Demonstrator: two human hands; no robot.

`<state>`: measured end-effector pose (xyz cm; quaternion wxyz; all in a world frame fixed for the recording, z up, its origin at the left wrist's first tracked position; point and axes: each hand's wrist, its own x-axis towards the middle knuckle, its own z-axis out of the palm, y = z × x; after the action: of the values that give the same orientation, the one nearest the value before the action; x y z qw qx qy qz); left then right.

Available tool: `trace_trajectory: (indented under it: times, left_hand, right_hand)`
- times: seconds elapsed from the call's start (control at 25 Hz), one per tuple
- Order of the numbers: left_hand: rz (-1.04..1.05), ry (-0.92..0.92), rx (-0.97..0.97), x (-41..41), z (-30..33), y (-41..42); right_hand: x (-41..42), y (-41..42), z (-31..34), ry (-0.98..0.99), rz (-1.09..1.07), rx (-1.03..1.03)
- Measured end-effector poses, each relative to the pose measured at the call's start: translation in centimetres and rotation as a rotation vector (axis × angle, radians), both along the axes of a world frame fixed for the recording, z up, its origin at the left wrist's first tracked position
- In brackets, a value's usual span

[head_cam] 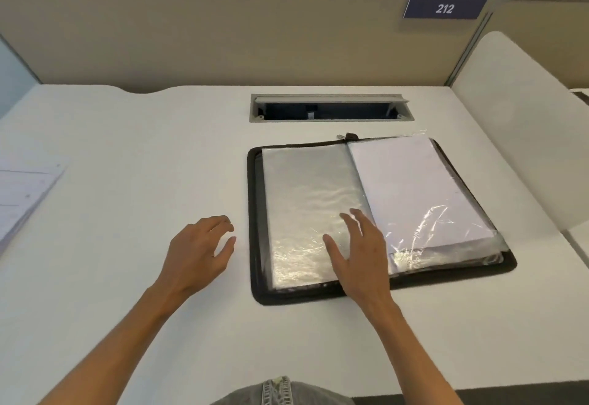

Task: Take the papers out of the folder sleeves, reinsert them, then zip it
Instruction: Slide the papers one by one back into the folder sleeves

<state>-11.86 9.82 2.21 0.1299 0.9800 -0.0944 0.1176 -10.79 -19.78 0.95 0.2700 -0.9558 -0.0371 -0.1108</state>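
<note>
A black zip folder (255,213) lies open on the white desk, right of centre. Its left side shows a clear plastic sleeve (302,200) with no paper visible in it. The right side holds white paper (411,188) inside shiny sleeves. The zipper pull (349,136) sits at the folder's top edge near the spine. My right hand (360,254) lies over the lower spine area with fingers spread and straight. My left hand (197,251) hovers just left of the folder, fingers loosely curled, holding nothing.
Loose printed papers (22,191) lie at the desk's far left edge. A cable hatch (331,108) is open behind the folder. A beige partition with a "212" label (444,8) stands at the back, and a white divider (516,111) on the right.
</note>
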Motion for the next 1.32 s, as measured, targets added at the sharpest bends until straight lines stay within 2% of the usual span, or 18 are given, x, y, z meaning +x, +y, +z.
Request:
trace_trajectory:
  times: [0.16,0.28,0.44,0.6,0.76,1.04,1.16,1.32]
  left_hand:
    - [0.147,-0.033,-0.021,-1.5,0.4,7.2]
    - [0.229,-0.025,-0.020,-2.8,-0.5,14.1]
    - [0.312,0.033,0.043,-2.9,-3.0,23.6]
    - [0.474,0.038,0.158,-2.2,-5.0,30.8]
    - [0.580,0.067,0.176,0.0,-5.7,35.2]
    - [0.611,0.101,0.069,3.9,-7.6,36.4]
    - [0.632,0.083,0.010,3.8,-8.2,36.3]
    - [0.641,0.066,0.017,4.0,-8.6,36.2]
  right_hand:
    - [-1.2,11.2,0.0,0.165,0.420,0.038]
    - [-1.8,19.6,-0.9,0.356,0.599,-0.035]
    - [-0.4,29.7,-1.8,0.387,0.616,-0.196]
    - [3.3,38.1,-1.2,0.493,0.657,-0.195]
    - [8.3,45.0,-0.9,0.577,0.641,-0.162]
    - [16.9,54.6,0.4,0.601,0.630,-0.154]
    - [19.3,58.2,0.2,0.568,0.631,-0.214]
    - [21.6,62.3,-0.5,0.589,0.627,-0.240]
